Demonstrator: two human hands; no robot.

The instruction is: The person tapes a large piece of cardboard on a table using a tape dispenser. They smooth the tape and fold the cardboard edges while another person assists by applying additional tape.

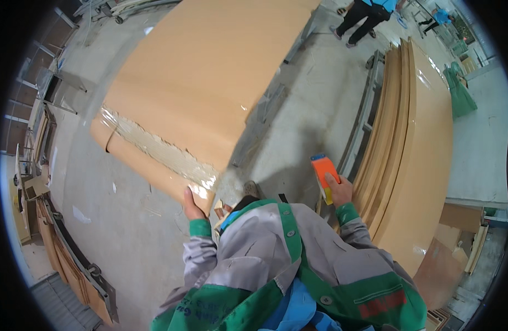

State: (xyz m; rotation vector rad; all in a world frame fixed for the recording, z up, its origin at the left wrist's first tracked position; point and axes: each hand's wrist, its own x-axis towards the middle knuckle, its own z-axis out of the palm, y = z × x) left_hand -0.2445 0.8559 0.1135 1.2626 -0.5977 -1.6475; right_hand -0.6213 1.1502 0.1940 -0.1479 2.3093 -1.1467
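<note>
A long brown cardboard-wrapped package [193, 71] stretches away from me on a metal stand, its near end folded over. Clear packing tape [154, 146] runs across the fold above a ragged paper edge. At the near right corner of this end, my left hand [194, 209] grips the cardboard, thumb up, some fingers hidden. Away from the package, out to the right, my right hand [342, 191] is closed around an orange tape dispenser [323, 172] with a blue end and a yellow lower part. The dispenser touches nothing else.
Close on my right, tall brown boards [430, 138] stand on edge along a metal rack [364, 121]. A person [364, 19] in dark trousers stands beyond. More boards lean on a trolley [72, 248] at the left. Paper scraps [81, 215] lie on the concrete floor.
</note>
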